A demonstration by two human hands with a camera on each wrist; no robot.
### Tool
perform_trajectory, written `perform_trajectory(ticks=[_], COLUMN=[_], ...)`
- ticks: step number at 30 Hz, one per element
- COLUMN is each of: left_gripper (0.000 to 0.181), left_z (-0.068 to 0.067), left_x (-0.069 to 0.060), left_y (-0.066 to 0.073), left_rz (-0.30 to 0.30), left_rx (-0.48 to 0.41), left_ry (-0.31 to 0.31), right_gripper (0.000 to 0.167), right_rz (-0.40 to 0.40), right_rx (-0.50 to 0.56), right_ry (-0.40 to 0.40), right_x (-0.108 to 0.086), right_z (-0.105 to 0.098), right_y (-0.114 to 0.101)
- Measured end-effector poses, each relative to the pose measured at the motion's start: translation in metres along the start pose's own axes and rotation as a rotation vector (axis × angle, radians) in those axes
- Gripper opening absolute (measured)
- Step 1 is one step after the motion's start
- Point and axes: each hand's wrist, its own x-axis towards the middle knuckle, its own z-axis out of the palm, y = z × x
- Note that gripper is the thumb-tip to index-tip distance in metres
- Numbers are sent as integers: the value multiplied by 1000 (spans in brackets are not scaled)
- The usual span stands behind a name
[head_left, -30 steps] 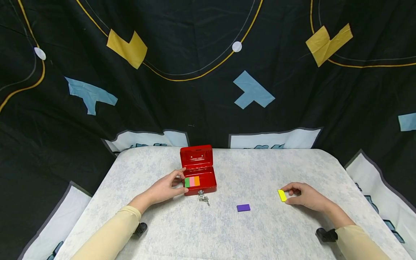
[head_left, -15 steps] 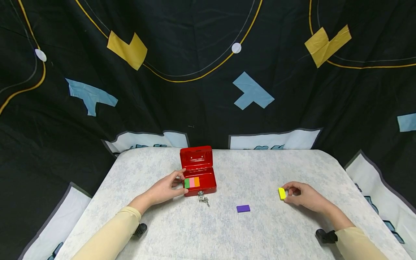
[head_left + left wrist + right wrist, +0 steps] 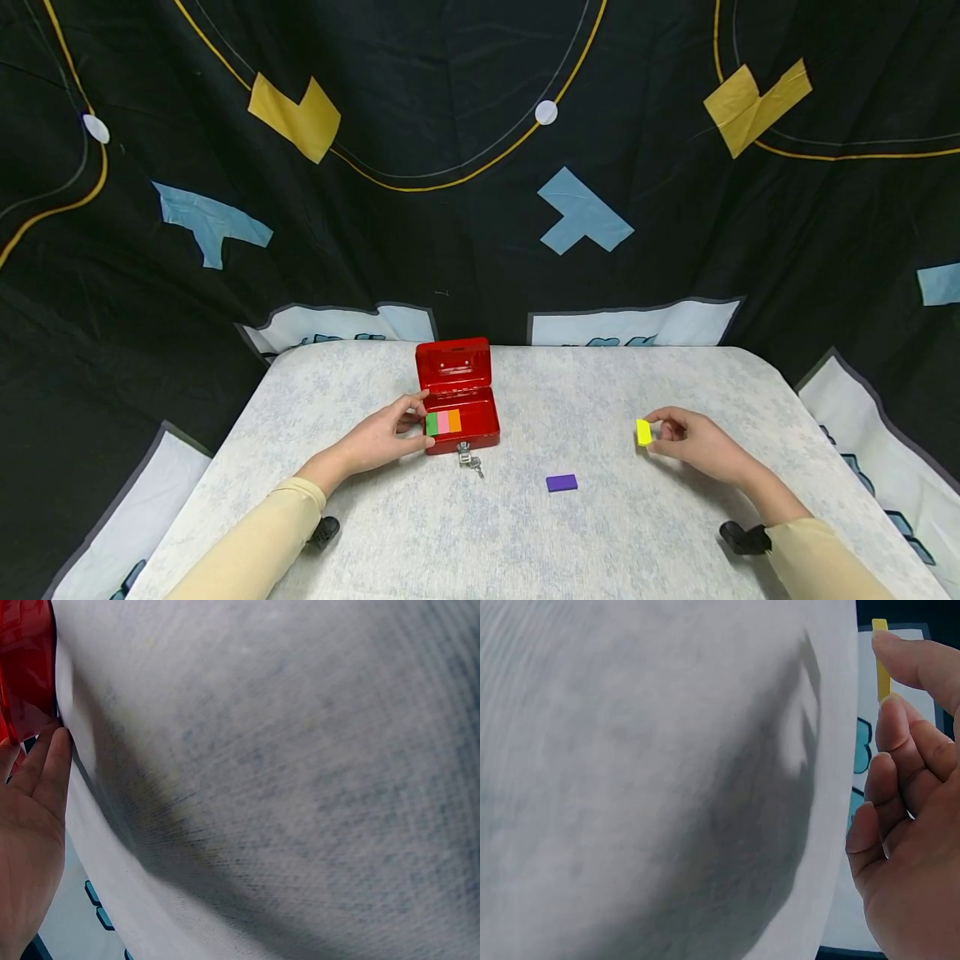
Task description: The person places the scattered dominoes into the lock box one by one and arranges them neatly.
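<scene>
In the head view, a red cash box (image 3: pixel 480 417) stands with its lid (image 3: pixel 453 363) raised. Green (image 3: pixel 431 424), pink (image 3: pixel 443 422) and orange (image 3: pixel 454 420) blocks lie side by side along the left of its inside. My left hand (image 3: pixel 380 432) holds the box's left end, thumb near the front corner and index finger toward the back; the left wrist view shows fingertips against the red wall. My right hand (image 3: pixel 693 440) pinches a yellow block (image 3: pixel 643 432) between thumb and fingers, raised off the table. A purple block (image 3: pixel 562 482) lies flat between the hands.
A metal latch with keys (image 3: pixel 471 461) hangs at the box front. The table (image 3: pixel 555 558) has a pale mottled cloth and rounded far corners. Behind it hangs a dark patterned curtain (image 3: pixel 450 250).
My right hand has lifted the yellow block and carried it slightly left and farther from me. My left hand and the cash box have stayed in place.
</scene>
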Motion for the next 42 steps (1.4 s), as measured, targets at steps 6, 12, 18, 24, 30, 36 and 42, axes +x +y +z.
perform_trajectory(ticks=[6,12,18,24,30,36,42], left_gripper=[47,46,45,46,44,46,46], left_z=[0,-1,0,1,1,1,1], left_x=[0,-1,-1,0,2,2,0], left_y=[0,1,0,-1,-1,-2,-1], left_rz=[-5,-7,-1,2,2,-2,-9], left_rx=[6,1,1,1,2,0,-3], left_ry=[3,0,1,0,4,-1,-4], right_gripper=[45,46,44,43,43,41,39], right_rz=[-17,-27,-47,-69,-90,-107,-124], right_rx=[4,5,-1,-1,8,19,43], right_ry=[6,6,1,-1,-8,-19,-31], right_x=[4,9,17,24,29,34,40], right_z=[3,7,13,20,25,31,38], right_y=[-11,-22,-30,-35,-42,-50,-57])
